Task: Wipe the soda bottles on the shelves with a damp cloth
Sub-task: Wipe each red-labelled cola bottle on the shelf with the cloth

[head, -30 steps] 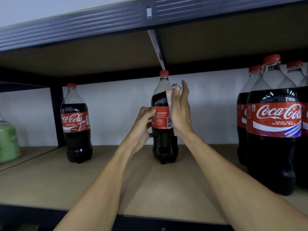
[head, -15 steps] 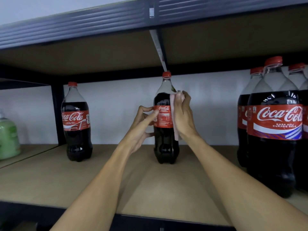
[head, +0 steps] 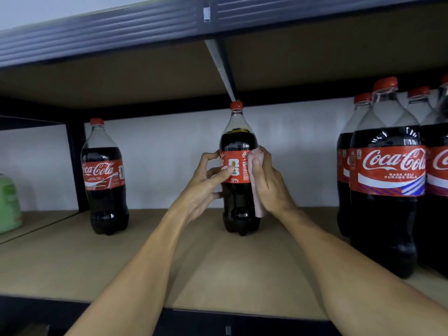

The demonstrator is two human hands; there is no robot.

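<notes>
Middle bottle (head: 238, 141): upright, towards the back edge of the shelf (head: 169, 275), about midway along it; cap (head: 236, 105) close under the upper shelf (head: 315, 57).
Left hand (head: 206, 183): fingers curled round the left side of the label (head: 236, 175), thumb across its front; gripping the bottle.
Right hand (head: 269, 185): fingers wrapped round the cloth (head: 258, 207), clasping it to the bottle's right side.
Cloth: pink, flat between palm and bottle, from the label down the lower body.
Left bottle (head: 104, 178): upright near the back-left corner, beside the post (head: 74, 166), well apart.
Right bottles (head: 388, 178): packed at the right end, reaching nearer the front edge.
Open room: wide gaps on both sides of the middle bottle; bare board forward to the front edge.
Count: one left, one middle, four at right that I can count, cut by the frame; one cloth; one green container (head: 8, 202) in the next bay.
</notes>
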